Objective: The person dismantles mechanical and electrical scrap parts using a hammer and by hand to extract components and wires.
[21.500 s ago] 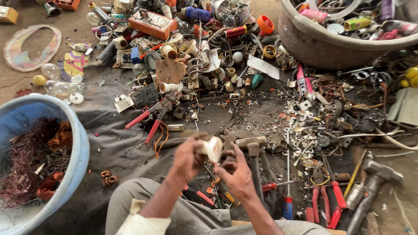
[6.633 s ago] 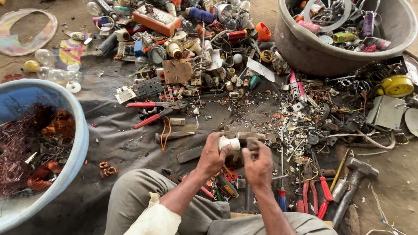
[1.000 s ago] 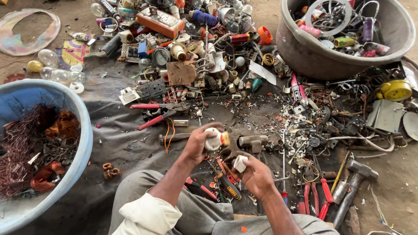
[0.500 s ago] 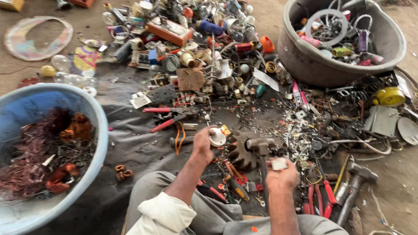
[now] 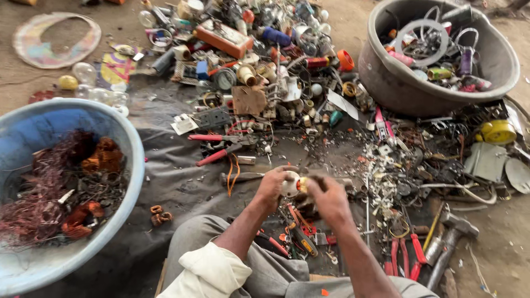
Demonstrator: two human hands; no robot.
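I see the left hand [image 5: 271, 187] curled around a small white round part [image 5: 289, 185], held above the dark cloth [image 5: 176, 182]. My right hand [image 5: 330, 197] has come back in from the right, empty of its white scrap, fingertips now pinching the part's orange end.

A dark ground cloth [image 5: 182, 182] over bare dirt floor [image 5: 33, 83] bears scattered scrap: red-handled pliers [image 5: 221, 146] at centre, blue basin [image 5: 66, 193] at nine o'clock, grey tub [image 5: 397, 88] at two.
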